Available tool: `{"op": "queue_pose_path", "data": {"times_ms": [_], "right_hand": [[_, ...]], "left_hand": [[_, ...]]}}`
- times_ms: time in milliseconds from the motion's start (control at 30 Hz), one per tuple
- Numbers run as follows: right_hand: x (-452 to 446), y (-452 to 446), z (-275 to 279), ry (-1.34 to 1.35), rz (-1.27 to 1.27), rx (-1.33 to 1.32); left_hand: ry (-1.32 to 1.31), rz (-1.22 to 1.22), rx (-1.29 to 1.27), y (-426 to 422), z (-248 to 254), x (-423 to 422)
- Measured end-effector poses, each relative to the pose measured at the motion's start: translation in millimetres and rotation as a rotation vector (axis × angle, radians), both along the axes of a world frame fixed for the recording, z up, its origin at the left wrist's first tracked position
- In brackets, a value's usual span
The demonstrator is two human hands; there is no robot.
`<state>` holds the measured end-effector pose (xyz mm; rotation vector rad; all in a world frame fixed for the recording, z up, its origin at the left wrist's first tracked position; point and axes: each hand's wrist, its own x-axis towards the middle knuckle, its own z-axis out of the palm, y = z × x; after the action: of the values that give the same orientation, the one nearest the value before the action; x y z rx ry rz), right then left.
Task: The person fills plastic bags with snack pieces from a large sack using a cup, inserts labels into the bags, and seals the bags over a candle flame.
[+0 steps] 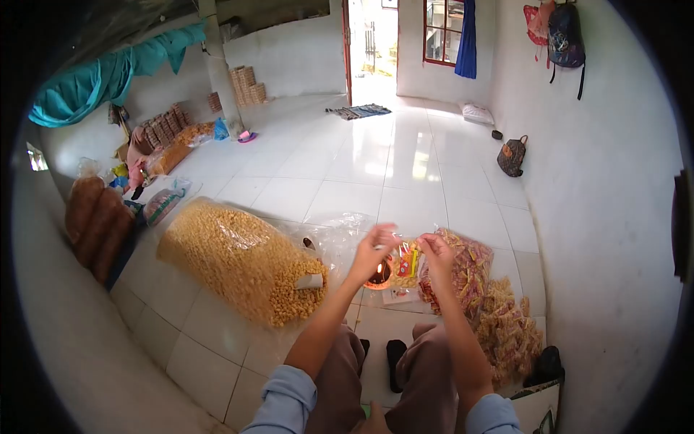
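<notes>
My right hand [439, 254] pinches the upper right corner of a small clear snack packet [407, 262] with a red and yellow label and pale yellow pieces inside. To its left is my left hand [373, 252], its slightly blurred fingers stretched out and apart, with nothing visible in them. Below the hands a small flame burns in an orange-rimmed burner [378, 275]. On my left lies a large clear bag of yellow puffed snacks [224, 249], its mouth facing me, with a white scoop [309, 281] resting in the snacks.
Filled packets are heaped in a plastic bag [470, 264] at right, and more lie in a loose pile [506, 336] by the wall. A white box [400, 296] sits near the burner. Brown-filled sacks [94, 210] stand far left. A backpack [512, 156] rests against the right wall.
</notes>
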<state>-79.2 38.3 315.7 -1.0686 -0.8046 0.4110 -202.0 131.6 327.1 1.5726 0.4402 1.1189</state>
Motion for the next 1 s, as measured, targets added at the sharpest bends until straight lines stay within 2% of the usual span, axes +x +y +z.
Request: {"op": "queue_pose_path", "data": {"times_ms": [33,67,133,200,233,300,367,433,500,567,633,667,733,767,800,833,900,967,1000], "right_hand": [[-0.4,4.0,-7.3,0.036,0.005,-0.003],[-0.1,7.4,-14.9,0.054,-0.025,-0.025],[5.7,9.6,-31.9,0.051,0.001,-0.065],[10.2,10.7,-47.5,0.049,0.029,-0.109],[11.3,10.5,-55.6,0.133,0.060,-0.121],[9.8,5.3,-67.1,0.236,0.085,-0.142],[6.6,-5.2,-71.4,0.444,0.172,-0.279],[7.6,-13.6,-80.2,0.440,0.194,-0.350],[15.4,-23.1,-84.8,0.083,0.222,-0.440],[33.9,-33.6,-87.6,0.101,0.145,-0.422],[58.6,-53.5,-87.6,0.012,-0.001,-0.294],[73.5,-68.3,-85.5,0.016,-0.068,-0.395],[108.2,-98.8,-100.3,-0.022,-0.224,-0.366],[124.0,-114.9,-109.3,-0.076,-0.326,-0.330],[130.3,-135.3,-104.5,-0.002,-0.375,-0.307],[130.9,-157.7,-89.4,0.004,-0.410,-0.316],[130.4,-198.3,-60.9,0.125,-0.459,-0.544],[153.2,-231.6,-82.9,0.183,-0.501,-0.596],[163.3,-246.8,-94.1,0.222,-0.512,-0.634]], "left_hand": [[0.132,-0.193,-0.002,0.4,-7.8,2.5],[0.131,-0.194,0.002,0.6,-16.2,5.3],[0.029,-0.183,-0.192,-0.9,-30.5,10.5],[0.033,-0.188,-0.278,1.6,-43.6,14.1],[0.040,-0.190,-0.366,3.4,-49.9,16.6],[0.072,-0.143,-0.328,3.0,-62.5,24.2],[0.114,-0.111,-0.293,1.0,-73.7,29.5],[0.220,0.010,-0.308,4.7,-86.3,38.2],[0.158,-0.028,-0.358,4.2,-95.4,57.9],[0.211,-0.194,-0.532,-3.9,-94.4,83.5],[0.145,-0.320,-0.621,-33.1,-83.3,116.1],[0.099,-0.400,-0.662,-52.1,-74.5,131.3],[0.064,-0.516,-0.713,-86.1,-75.1,161.2],[0.102,-0.577,-0.567,-102.2,-77.3,174.2],[0.134,-0.634,-0.419,-118.0,-80.3,187.5],[0.140,-0.669,-0.426,-135.8,-81.4,198.7],[0.196,-0.641,-0.482,-173.8,-85.8,216.0],[0.164,-0.638,-0.510,-206.4,-113.6,242.7],[0.233,-0.576,-0.414,-220.1,-138.0,262.4]]}}
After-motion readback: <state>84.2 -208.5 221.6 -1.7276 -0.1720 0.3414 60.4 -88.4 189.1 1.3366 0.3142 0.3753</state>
